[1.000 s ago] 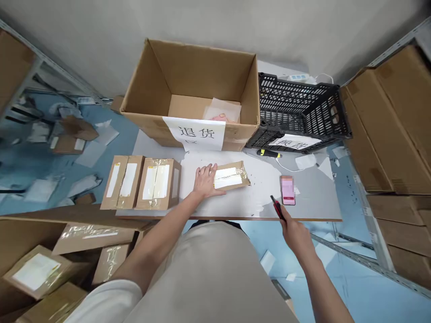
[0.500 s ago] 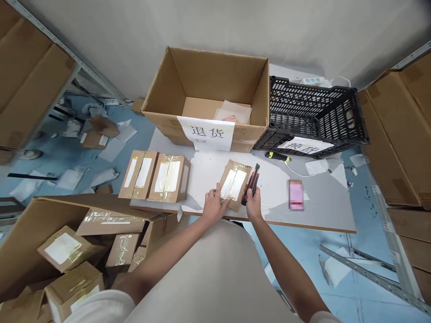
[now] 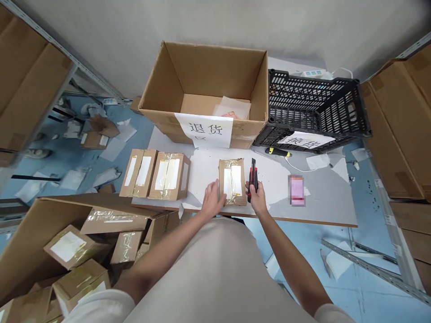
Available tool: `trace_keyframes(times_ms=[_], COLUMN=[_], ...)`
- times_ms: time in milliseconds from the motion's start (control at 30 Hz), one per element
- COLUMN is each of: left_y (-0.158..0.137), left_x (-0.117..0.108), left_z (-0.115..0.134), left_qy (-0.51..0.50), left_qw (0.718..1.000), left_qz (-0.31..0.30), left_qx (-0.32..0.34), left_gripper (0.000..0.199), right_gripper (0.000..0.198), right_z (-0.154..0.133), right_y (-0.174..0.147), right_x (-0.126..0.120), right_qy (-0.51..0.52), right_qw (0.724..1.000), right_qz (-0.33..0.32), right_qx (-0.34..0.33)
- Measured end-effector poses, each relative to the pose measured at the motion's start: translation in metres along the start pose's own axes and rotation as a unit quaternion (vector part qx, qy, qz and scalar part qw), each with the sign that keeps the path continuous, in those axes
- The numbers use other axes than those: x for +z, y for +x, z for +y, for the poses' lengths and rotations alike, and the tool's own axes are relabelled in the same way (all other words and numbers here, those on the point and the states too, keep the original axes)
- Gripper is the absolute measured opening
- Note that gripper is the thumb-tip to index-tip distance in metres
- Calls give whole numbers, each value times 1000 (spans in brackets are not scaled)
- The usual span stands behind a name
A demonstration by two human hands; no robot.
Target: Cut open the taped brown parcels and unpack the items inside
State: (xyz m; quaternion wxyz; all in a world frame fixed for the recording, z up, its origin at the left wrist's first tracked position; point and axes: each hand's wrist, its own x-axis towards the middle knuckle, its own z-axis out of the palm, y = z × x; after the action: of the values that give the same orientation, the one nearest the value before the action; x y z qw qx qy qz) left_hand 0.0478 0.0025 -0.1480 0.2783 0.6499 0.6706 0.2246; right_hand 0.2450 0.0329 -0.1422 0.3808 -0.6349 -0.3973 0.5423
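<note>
Left hand (image 3: 213,200): loosely spread, seemingly steadying the small carton (image 3: 232,178).
Right hand (image 3: 257,198): grips the box cutter (image 3: 252,176).
Tape (image 3: 233,201): cutting likely calls for firm bracing.

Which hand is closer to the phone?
Right. The right hand is left of the phone, holding a cutter; the left hand is farther left, beyond the small box.

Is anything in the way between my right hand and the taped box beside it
Nothing visible: your right hand, holding the cutter, is just right of the taped box, with only a narrow strip of table between. Your left hand is at the box's opposite edge.
</note>
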Motion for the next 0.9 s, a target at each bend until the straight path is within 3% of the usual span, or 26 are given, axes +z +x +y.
trace_keyframes(times_ms=[100, 200, 333, 467, 633, 767, 900], left_y=[55, 106, 129, 110, 56, 8, -7], left_x=[-13, -21, -19, -17, -14, -6, -5], left_z=[-7, -16, -22, -23, -28, -29, -21], left_qy=[-14, -45, -118, -163, -166, -170, -134], left_qw=[1000, 997, 991, 984, 963, 956, 963], left_qz=[15, -15, -55, 19, 133, 124, 121], left_qx=[22, 56, 10, -70, -166, -205, -201], left_gripper=[62, 57, 40, 31, 26, 30, 39], right_gripper=[48, 50, 51, 48, 45, 44, 44], right_z=[6, 11, 11, 6, 0, -14, -25], right_y=[-29, -60, -77, -61, -12, 34, 54], right_x=[-12, -16, -3, 4, -10, -15, -19], right_qy=[15, 63, 201, 234, 146, -8, -118], right_qw=[998, 988, 960, 956, 984, 996, 988], right_qz=[27, 49, 71, 107, 99, 71, 37], right_qx=[55, 130, 181, 144, 37, -45, -93])
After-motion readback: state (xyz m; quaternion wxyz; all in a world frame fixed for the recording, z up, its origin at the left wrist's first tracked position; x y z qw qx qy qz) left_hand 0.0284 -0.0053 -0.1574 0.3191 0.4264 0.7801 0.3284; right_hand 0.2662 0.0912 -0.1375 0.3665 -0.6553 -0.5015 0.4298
